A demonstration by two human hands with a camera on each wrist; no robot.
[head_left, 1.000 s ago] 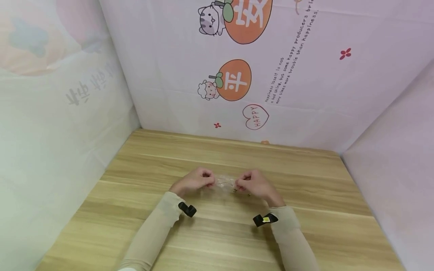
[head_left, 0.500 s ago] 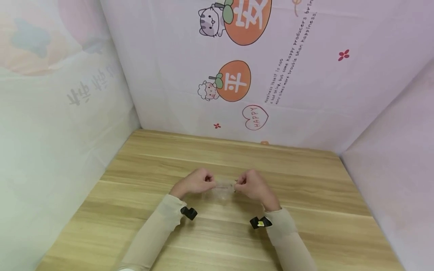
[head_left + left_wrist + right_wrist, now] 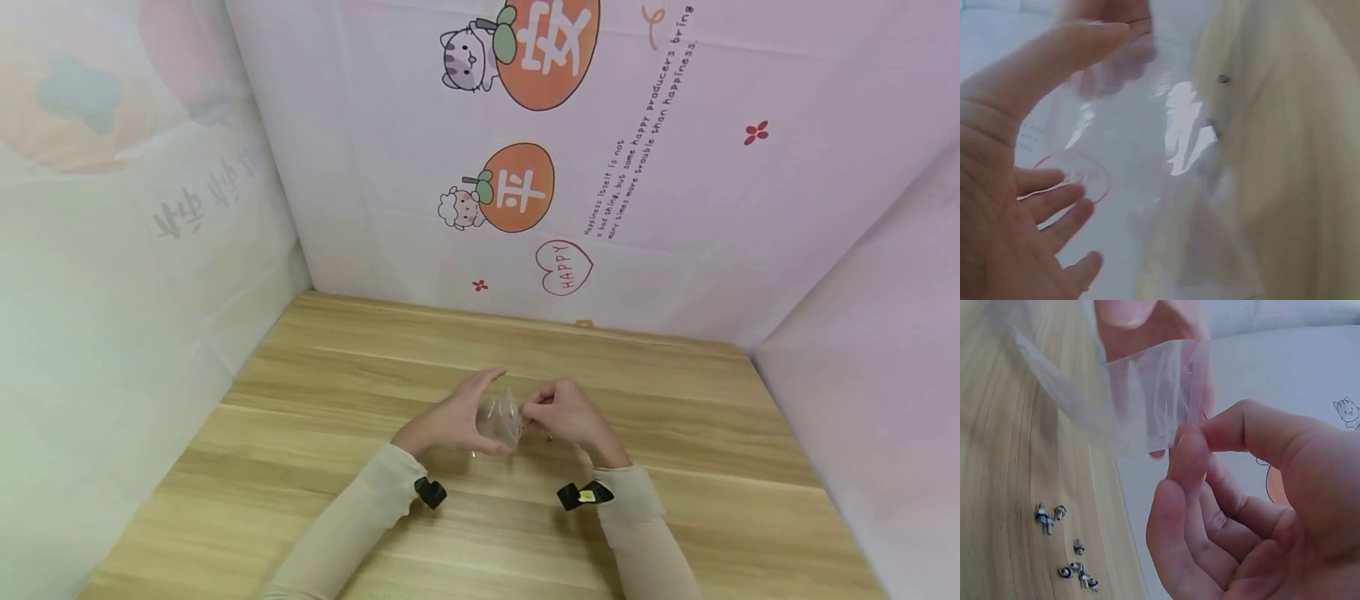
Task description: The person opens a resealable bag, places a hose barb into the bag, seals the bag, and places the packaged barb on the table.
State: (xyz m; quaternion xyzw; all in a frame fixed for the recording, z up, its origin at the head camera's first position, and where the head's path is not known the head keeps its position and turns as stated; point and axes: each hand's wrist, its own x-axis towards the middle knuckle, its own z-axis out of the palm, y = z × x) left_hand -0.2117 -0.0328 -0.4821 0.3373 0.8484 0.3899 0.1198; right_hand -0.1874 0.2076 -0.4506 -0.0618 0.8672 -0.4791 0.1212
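A clear plastic zip bag [image 3: 501, 418] with a red line by its edge hangs between the two hands above the table. My right hand [image 3: 566, 412] pinches a corner of the bag between thumb and forefinger, plainest in the right wrist view. Around the bag's other side, my left hand [image 3: 453, 421] has its thumb and fingers spread apart. In the left wrist view the bag [image 3: 1179, 137] shows no finger of the left hand closed on it; whether they touch is unclear. Several small threaded metal fittings [image 3: 1045, 515] lie on the table beneath the right hand.
The wood-grain table [image 3: 480, 533] runs to printed cloth walls at the back [image 3: 660, 258] and both sides. More small metal pieces [image 3: 1079, 572] lie loose near the first cluster. Each wrist carries a small black camera [image 3: 430, 492].
The left hand has let go of the bag's left edge, spread its fingers and moved right. The bag, earlier stretched flat between both hands, now hangs from the right hand. The view has tilted slightly up.
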